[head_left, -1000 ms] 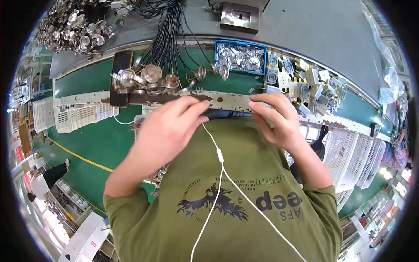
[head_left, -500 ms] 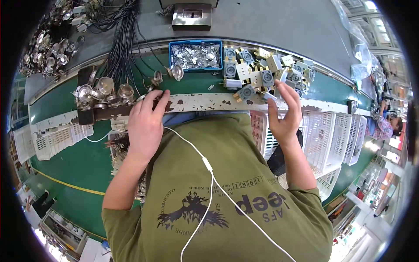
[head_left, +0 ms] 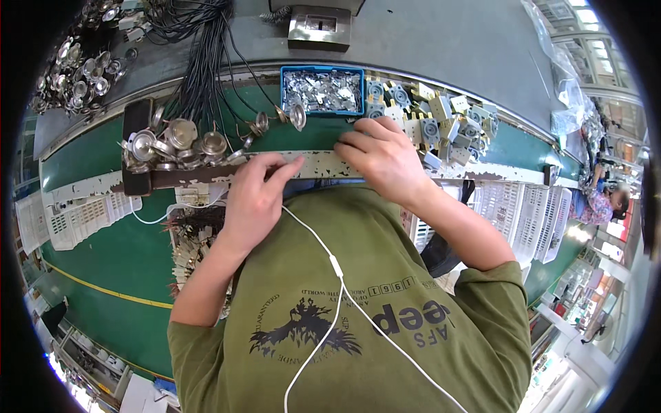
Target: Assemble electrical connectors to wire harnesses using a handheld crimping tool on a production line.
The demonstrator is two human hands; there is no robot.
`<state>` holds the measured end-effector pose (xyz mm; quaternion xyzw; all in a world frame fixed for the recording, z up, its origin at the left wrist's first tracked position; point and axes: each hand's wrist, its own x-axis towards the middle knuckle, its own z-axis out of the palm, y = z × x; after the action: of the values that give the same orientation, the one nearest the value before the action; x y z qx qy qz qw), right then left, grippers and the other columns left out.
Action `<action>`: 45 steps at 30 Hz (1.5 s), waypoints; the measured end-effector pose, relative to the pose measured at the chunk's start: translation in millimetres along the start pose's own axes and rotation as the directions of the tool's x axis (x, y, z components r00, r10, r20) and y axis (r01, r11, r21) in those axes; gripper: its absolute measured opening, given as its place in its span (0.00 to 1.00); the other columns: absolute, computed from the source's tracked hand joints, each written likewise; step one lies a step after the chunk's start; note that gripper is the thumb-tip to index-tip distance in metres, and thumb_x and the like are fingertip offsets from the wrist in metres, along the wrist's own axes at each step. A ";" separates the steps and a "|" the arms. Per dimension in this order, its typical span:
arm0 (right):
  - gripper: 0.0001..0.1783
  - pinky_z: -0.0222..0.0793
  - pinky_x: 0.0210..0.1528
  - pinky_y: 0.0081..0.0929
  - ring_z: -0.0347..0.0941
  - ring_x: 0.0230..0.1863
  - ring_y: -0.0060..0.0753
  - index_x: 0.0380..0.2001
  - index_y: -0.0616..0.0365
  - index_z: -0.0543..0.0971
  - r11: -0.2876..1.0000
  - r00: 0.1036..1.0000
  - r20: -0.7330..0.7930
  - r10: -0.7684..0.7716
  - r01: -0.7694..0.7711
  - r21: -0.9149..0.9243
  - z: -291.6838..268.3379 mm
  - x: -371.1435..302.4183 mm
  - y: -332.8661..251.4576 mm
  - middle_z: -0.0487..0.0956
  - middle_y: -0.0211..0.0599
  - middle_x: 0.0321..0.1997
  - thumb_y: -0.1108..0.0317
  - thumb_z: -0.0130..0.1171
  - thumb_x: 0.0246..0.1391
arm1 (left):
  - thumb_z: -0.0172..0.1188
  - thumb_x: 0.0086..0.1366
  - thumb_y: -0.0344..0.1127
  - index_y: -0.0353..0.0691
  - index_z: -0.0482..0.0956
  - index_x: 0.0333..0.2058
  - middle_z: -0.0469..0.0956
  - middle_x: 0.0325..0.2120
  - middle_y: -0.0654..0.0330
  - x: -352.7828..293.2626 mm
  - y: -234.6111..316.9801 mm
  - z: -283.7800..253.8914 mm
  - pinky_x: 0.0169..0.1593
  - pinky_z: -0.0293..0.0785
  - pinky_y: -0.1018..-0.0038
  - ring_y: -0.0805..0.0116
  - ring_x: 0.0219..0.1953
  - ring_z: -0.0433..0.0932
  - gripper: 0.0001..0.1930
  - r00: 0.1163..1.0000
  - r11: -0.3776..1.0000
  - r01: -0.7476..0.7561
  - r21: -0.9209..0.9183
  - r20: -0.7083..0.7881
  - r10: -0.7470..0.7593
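Note:
My left hand [head_left: 256,196] is at the painted front rail of the bench, its fingers curled and the thumb pointing right. Whatever it may grip is hidden. Just left of it lie several round metal cups [head_left: 182,134] with black wires [head_left: 206,69]. Below the right corner of the blue tray [head_left: 284,89] is my right hand [head_left: 385,160], its fingers bent inward over the bench; anything in them cannot be made out. Small silvery metal pieces [head_left: 320,93] fill the tray. Beside the right hand is a pile of white and grey square blocks [head_left: 430,129].
A metal box [head_left: 319,27] stands on the grey surface behind the tray. More metal cups [head_left: 86,79] are heaped at far left. White plastic crates [head_left: 506,206] sit below the rail at right. A white cable [head_left: 335,265] hangs over my shirt. Another person [head_left: 606,203] is at far right.
My right hand has moved left from the block pile to below the blue tray, and its spread fingers have curled. The left hand has shifted right and slightly nearer me, away from the cups.

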<state>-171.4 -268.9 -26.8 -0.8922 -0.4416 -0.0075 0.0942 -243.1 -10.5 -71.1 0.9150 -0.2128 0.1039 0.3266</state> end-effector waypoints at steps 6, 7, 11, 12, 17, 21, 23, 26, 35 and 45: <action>0.15 0.70 0.48 0.37 0.75 0.44 0.39 0.40 0.53 0.84 0.995 0.996 -0.086 0.028 -0.019 0.099 -13.2 14.6 2.9 0.81 0.32 0.39 0.73 0.64 0.45 | 0.62 0.57 0.17 0.42 0.82 0.55 0.76 0.40 0.55 4.7 0.6 5.1 0.43 0.78 0.62 0.55 0.39 0.79 0.26 1.000 0.973 0.026 -0.230 -0.009 -0.028; 0.16 0.71 0.46 0.38 0.76 0.42 0.40 0.40 0.53 0.84 0.985 0.971 -0.229 0.067 -0.029 0.169 -15.7 18.2 7.0 0.81 0.32 0.38 0.76 0.66 0.44 | 0.63 0.57 0.17 0.42 0.82 0.53 0.76 0.41 0.54 4.1 1.4 3.9 0.43 0.79 0.64 0.56 0.39 0.80 0.24 1.000 0.961 0.022 -0.276 0.020 -0.018; 0.13 0.75 0.42 0.37 0.77 0.38 0.41 0.38 0.53 0.86 0.975 0.918 -0.368 0.150 -0.076 0.209 -15.7 48.6 28.4 0.82 0.34 0.36 0.79 0.69 0.47 | 0.64 0.56 0.17 0.40 0.83 0.48 0.76 0.41 0.56 14.9 -1.8 6.5 0.44 0.81 0.65 0.57 0.40 0.82 0.20 0.996 0.904 0.058 -0.424 0.084 -0.024; 0.13 0.75 0.42 0.37 0.77 0.38 0.41 0.38 0.53 0.86 0.974 0.918 -0.363 0.160 -0.087 0.208 -12.8 54.0 32.4 0.82 0.34 0.36 0.79 0.69 0.47 | 0.64 0.55 0.17 0.40 0.83 0.46 0.77 0.42 0.56 19.0 -4.3 8.1 0.45 0.81 0.65 0.57 0.41 0.82 0.19 0.996 0.885 0.065 -0.462 0.083 -0.030; 0.14 0.75 0.41 0.36 0.77 0.40 0.41 0.40 0.52 0.88 0.968 0.915 -0.332 0.229 -0.177 0.180 -28.4 62.8 31.7 0.82 0.34 0.38 0.75 0.72 0.47 | 0.63 0.55 0.17 0.41 0.83 0.46 0.79 0.43 0.58 20.1 -8.6 7.4 0.45 0.81 0.64 0.58 0.42 0.82 0.19 0.994 0.874 0.053 -0.483 0.111 0.001; 0.13 0.72 0.39 0.36 0.73 0.36 0.39 0.40 0.50 0.88 0.961 0.962 -0.008 0.274 -0.273 0.048 -42.8 19.2 13.2 0.77 0.33 0.33 0.71 0.72 0.47 | 0.63 0.56 0.17 0.41 0.83 0.47 0.79 0.43 0.58 23.4 -10.7 1.0 0.46 0.81 0.64 0.57 0.43 0.82 0.20 0.990 0.866 0.046 -0.497 0.140 0.028; 0.12 0.70 0.39 0.36 0.71 0.35 0.37 0.39 0.49 0.87 0.954 0.953 0.038 0.300 -0.300 -0.019 -30.8 16.3 6.1 0.73 0.32 0.30 0.70 0.71 0.49 | 0.64 0.55 0.16 0.40 0.83 0.47 0.79 0.42 0.57 25.8 -10.7 0.7 0.45 0.81 0.65 0.58 0.41 0.82 0.20 0.991 0.857 0.028 -0.515 0.127 0.044; 0.09 0.68 0.41 0.36 0.71 0.36 0.37 0.38 0.51 0.86 0.934 0.937 0.055 0.345 -0.336 -0.120 -16.5 16.4 -1.7 0.71 0.31 0.30 0.69 0.68 0.51 | 0.65 0.54 0.15 0.40 0.82 0.47 0.79 0.42 0.56 26.1 -11.5 0.0 0.43 0.81 0.66 0.59 0.39 0.82 0.21 0.990 0.843 0.007 -0.538 0.123 0.070; 0.07 0.67 0.41 0.37 0.71 0.36 0.37 0.34 0.54 0.82 0.934 0.932 0.131 0.339 -0.316 -0.169 -19.7 32.8 -8.8 0.72 0.31 0.28 0.70 0.67 0.51 | 0.62 0.56 0.17 0.40 0.82 0.50 0.78 0.44 0.58 24.3 -16.2 2.0 0.48 0.79 0.64 0.57 0.45 0.81 0.22 0.978 0.827 0.006 -0.562 0.177 0.113; 0.21 0.71 0.41 0.36 0.75 0.40 0.38 0.45 0.53 0.84 0.977 0.970 -0.139 0.197 -0.183 0.106 -27.8 64.6 8.3 0.78 0.31 0.39 0.71 0.74 0.44 | 0.68 0.59 0.25 0.43 0.84 0.50 0.79 0.41 0.59 24.5 -10.2 -1.4 0.44 0.82 0.67 0.59 0.42 0.82 0.19 0.991 0.862 0.050 -0.504 0.130 0.019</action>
<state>-123.5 -227.9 5.4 -0.9220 -0.3458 -0.0446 0.1684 -216.7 -10.4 -67.6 0.8036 -0.2461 -0.0181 0.5416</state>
